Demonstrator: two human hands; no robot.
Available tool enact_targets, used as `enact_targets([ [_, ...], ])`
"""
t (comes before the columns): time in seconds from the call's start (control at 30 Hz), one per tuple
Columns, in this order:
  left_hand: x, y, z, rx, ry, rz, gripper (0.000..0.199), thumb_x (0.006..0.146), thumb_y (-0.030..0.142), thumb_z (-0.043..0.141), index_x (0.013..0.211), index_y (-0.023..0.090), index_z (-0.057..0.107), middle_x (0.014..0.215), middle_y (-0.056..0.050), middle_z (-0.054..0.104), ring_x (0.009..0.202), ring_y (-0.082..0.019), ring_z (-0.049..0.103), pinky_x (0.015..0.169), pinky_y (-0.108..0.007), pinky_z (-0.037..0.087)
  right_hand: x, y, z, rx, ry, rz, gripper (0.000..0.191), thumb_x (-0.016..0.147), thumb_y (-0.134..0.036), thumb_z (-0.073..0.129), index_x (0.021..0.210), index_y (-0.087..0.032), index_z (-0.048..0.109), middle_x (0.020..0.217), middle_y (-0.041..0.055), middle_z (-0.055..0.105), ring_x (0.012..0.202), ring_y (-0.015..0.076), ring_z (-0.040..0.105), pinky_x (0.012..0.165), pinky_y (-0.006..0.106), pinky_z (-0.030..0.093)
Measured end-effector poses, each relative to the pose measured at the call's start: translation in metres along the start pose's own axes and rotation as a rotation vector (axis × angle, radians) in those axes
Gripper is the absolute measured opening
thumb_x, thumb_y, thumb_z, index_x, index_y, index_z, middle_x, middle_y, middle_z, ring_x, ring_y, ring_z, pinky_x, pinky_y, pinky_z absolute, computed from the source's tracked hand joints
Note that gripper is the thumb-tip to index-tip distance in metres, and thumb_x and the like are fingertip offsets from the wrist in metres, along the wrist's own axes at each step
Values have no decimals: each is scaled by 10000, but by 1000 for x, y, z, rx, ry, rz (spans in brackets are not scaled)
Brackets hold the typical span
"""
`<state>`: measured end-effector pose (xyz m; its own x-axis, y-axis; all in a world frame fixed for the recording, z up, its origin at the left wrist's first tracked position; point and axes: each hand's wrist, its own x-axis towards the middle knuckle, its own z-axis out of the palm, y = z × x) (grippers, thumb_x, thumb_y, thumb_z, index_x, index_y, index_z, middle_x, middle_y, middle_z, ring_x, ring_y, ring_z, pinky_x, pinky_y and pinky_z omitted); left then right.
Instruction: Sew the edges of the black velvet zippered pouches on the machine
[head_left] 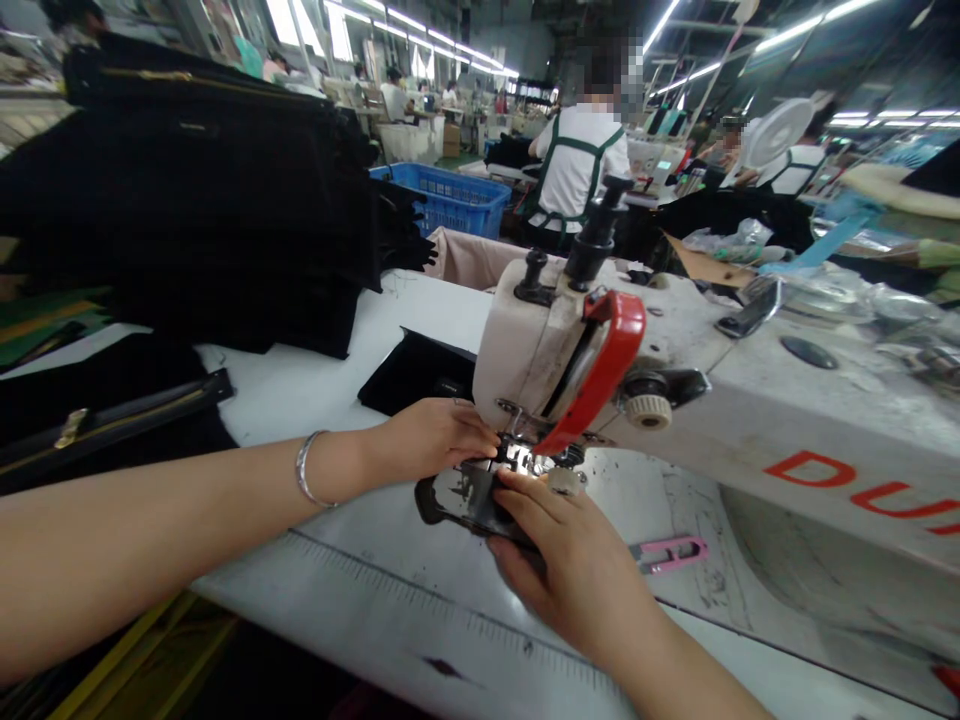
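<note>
A white sewing machine [517,345] with a red thread lever guard stands in front of me. My left hand [431,440], a silver bangle at its wrist, has its fingers closed together at the left of the presser foot [517,455]. Whatever lies under those fingertips is too hidden to name. From the right, my right hand [574,550] pinches a small black piece [491,508] just before the needle, thumb low and fingers on top. Behind my left hand, a flat black fabric piece [416,375] with a small label rests on the table.
Pink thread snips [679,553] lie right of my right hand. A tall stack of black fabric pieces [195,210] fills the left, with a zippered black piece [97,425] nearer. Beyond are a blue basket [461,205] and a seated person [581,160]. A ruler scale [420,592] marks the table's front.
</note>
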<state>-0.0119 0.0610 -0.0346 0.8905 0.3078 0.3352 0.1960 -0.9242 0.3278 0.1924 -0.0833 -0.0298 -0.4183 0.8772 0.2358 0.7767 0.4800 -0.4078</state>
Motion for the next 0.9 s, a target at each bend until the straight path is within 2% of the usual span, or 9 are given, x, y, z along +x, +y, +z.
enact_targets([
  [0.3, 3, -12, 6, 73, 54, 27, 193, 959, 197, 546, 982, 204, 738, 1098, -47, 721, 1028, -185, 663, 912, -308, 522, 0, 2, 0, 11, -4, 0, 322, 893, -243, 610, 1208, -178, 617, 1259, 110, 631, 1139, 300, 575, 992, 502, 474],
  [0.37, 4, -12, 4, 93, 26, 17, 188, 964, 204, 543, 1001, 198, 727, 1128, -50, 711, 1047, -180, 655, 929, -305, 517, 0, 2, 1, 8, -4, 6, 321, 899, -253, 606, 1209, -174, 616, 1268, 107, 627, 1151, 300, 568, 1004, 501, 464],
  [0.5, 7, -7, -7, 165, -110, 41, 240, 932, 119, 535, 1098, 208, 684, 1224, -34, 671, 1176, -201, 590, 1037, -359, 457, 1, 2, 0, 8, -16, 10, 303, 905, -262, 603, 1194, -171, 626, 1245, 108, 639, 1141, 295, 573, 997, 504, 466],
  [0.57, 6, 4, -14, 203, -161, 35, 283, 888, 69, 532, 1105, 193, 667, 1245, -47, 650, 1199, -231, 569, 1057, -399, 437, 1, 2, -2, 14, -14, 8, 298, 903, -259, 606, 1186, -172, 631, 1232, 111, 644, 1134, 294, 576, 975, 498, 481],
  [0.73, -2, 54, -19, 245, -258, -129, 314, 805, 57, 541, 1101, 111, 630, 1093, -120, 652, 993, -260, 645, 904, -375, 525, 1, 1, -3, 20, -4, -12, 291, 906, -233, 599, 1191, -176, 624, 1227, 114, 645, 1123, 290, 582, 962, 493, 482],
  [0.8, -4, 71, -18, 221, -289, -200, 354, 793, 45, 523, 1137, 86, 598, 1140, -143, 615, 1027, -270, 628, 917, -379, 524, 1, 2, -4, 20, -11, -17, 290, 911, -227, 592, 1195, -177, 620, 1237, 109, 641, 1121, 286, 581, 974, 492, 470],
  [0.9, -3, 84, -16, 149, -305, -291, 362, 777, 26, 492, 1123, 85, 582, 1156, -148, 575, 1071, -280, 599, 938, -396, 522, 1, 2, -4, 28, -16, -17, 287, 906, -225, 601, 1189, -181, 622, 1249, 94, 634, 1124, 278, 570, 983, 476, 461],
])
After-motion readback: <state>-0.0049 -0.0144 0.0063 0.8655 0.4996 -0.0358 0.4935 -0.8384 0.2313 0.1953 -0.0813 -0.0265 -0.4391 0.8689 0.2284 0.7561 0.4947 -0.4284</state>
